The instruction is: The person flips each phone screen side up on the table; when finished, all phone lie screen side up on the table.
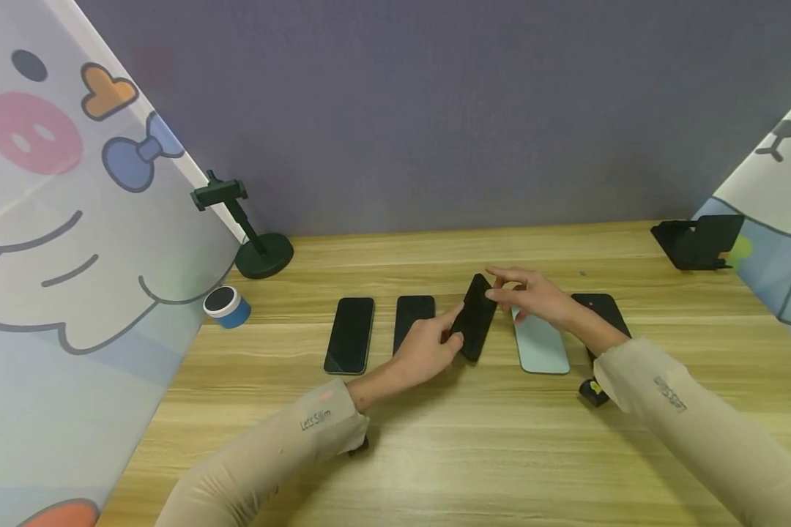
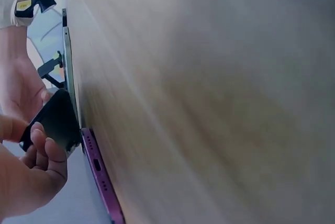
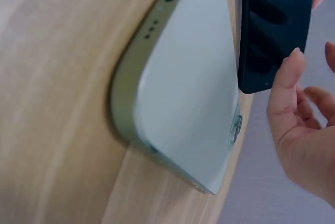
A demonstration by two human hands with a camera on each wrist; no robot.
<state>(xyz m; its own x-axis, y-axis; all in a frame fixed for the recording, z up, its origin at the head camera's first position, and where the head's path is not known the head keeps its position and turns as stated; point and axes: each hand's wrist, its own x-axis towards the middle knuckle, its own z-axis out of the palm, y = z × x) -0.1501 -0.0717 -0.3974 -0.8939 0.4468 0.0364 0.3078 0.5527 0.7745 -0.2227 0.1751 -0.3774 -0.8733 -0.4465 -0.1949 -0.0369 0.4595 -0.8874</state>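
My left hand (image 1: 428,344) grips a black smartphone (image 1: 476,322) by its left edge and holds it tilted up from the table. My right hand (image 1: 530,296) is at the phone's upper right edge; in the right wrist view, its thumb (image 3: 291,69) touches the dark screen near a corner while the other fingers stay apart from it. A pale mint phone (image 3: 188,88) lies back up beneath the right hand. Beside the left hand lies a dark-screened phone (image 1: 411,315), partly covered by that hand. The left wrist view shows a purple-edged phone (image 2: 102,177) close by.
Another dark phone (image 1: 349,335) lies farther left, and a black phone (image 1: 600,311) lies partly under the right forearm. A dark green phone stand (image 1: 264,255), a blue-and-white jar (image 1: 228,307) and a black folding stand (image 1: 697,241) stand toward the table's sides. A grey partition rises behind.
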